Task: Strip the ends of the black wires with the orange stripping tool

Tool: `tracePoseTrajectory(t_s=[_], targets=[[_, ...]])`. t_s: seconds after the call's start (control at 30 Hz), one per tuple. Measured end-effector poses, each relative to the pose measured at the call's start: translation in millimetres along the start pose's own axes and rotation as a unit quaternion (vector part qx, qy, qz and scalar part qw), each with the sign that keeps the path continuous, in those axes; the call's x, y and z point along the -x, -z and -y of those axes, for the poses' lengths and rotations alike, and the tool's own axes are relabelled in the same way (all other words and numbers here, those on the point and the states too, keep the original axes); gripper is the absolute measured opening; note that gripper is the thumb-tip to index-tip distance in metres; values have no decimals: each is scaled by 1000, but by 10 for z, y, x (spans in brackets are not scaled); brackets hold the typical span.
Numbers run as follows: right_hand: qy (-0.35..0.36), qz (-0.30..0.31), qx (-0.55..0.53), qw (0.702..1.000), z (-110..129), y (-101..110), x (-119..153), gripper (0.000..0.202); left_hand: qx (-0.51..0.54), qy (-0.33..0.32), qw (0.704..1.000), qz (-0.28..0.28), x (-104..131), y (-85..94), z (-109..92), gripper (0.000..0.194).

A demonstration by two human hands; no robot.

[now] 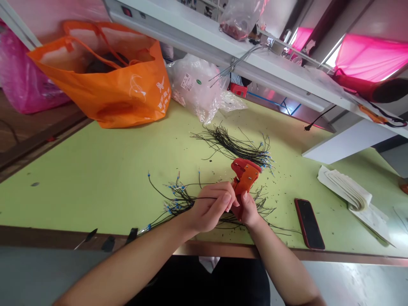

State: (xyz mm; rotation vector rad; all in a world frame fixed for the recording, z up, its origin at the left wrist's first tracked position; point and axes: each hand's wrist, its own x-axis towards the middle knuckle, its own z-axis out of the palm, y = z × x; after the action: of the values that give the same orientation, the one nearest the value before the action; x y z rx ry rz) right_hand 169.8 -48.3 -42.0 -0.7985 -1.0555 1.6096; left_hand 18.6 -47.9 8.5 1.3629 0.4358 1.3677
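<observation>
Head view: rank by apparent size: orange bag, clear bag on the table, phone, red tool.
1. Orange bag
2. Clear bag
3. Phone and red tool: unranked, too close to call; the right hand partly covers the tool.

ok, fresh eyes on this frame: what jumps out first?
Probably the big orange bag, at the back left of the green table. Next, the red-and-orange tool in the right hand, near the front edge, with the left hand close beside it holding a black wire. Beyond the tool lies a loose bundle of black wires with blue bits at one end.
</observation>
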Motion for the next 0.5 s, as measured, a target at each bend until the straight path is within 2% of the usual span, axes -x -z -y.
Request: tracePoseTrajectory(t_s=[0.23,0.5], targets=[[3,3,11,1000,21,1,10,59,28,19,999,-5,16,-1,-4,59],[0,59,8,998,22,31,11,60,38,-10,999,5,11,0,41,57]])
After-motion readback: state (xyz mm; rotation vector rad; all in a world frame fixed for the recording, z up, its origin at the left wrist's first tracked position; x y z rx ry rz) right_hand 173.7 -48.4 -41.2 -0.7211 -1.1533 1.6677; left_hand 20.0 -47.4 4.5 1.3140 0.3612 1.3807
